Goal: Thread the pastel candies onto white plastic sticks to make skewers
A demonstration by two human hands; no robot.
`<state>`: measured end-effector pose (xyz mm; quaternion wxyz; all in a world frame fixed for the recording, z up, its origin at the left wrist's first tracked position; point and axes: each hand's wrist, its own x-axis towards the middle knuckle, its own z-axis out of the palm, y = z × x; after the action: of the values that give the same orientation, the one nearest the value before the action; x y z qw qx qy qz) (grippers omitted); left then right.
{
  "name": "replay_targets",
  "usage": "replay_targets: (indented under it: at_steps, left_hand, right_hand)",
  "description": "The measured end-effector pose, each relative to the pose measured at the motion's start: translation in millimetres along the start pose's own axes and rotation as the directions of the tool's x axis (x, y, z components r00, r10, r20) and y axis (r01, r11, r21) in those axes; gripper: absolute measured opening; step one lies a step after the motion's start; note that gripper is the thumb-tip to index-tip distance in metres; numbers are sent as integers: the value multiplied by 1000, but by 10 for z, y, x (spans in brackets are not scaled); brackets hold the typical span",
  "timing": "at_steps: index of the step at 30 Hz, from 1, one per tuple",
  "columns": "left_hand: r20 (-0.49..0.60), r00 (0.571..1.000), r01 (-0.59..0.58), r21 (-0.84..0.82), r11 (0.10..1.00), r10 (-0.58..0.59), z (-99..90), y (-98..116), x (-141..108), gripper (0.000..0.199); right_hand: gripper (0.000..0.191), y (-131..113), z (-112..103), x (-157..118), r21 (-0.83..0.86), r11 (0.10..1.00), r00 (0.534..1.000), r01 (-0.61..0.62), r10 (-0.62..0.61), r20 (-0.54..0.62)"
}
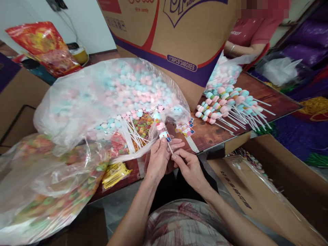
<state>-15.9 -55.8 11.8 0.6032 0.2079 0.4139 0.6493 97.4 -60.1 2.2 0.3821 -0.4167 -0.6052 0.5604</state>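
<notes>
A candy skewer [162, 129] in a clear wrapper, with pink and white pieces and a colourful label near its lower end, is held upright over the table edge. My left hand [159, 157] grips it around the label, thumb in front. Pinched on its white stick below is my right hand [189, 167], fingers curled. Just behind lie loose white sticks [132, 135], ring candies [145, 126] and a big clear bag of pink and blue candies [115, 89]. Printed cards [186, 128] lie to the right of the skewer.
A large carton [174, 41] stands at the back. Finished-looking skewers [230, 106] are piled at right, above an open box [256, 184]. Yellow twist ties [116, 174] and a bag of ring candies [56, 191] are at left. A person [248, 37] sits across the table.
</notes>
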Motion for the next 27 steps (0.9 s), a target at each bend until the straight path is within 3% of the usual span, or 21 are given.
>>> replay_targets:
  at_steps: [7, 12, 16, 21, 27]
  left_hand:
    - [-24, 994, -95, 270, 958, 106, -39, -81, -82, 34]
    - [41, 999, 7, 69, 998, -10, -92, 79, -115, 37]
    - [-76, 996, -53, -52, 997, 49, -130, 221, -97, 36]
    - [-65, 998, -27, -26, 999, 26, -110, 213, -118, 30]
    - [-101, 981, -161, 65, 985, 167, -103, 148, -174, 32]
  right_hand:
    - [29, -70, 15, 149, 66, 997, 999, 42, -40, -35]
    - [30, -117, 20, 133, 57, 997, 998, 61, -61, 4]
    - [29, -105, 65, 101, 64, 997, 997, 47, -50, 51]
    - [30, -69, 158, 106, 37, 996, 995, 76, -78, 57]
    - [27, -126, 199, 122, 86, 996, 994, 37, -45, 98]
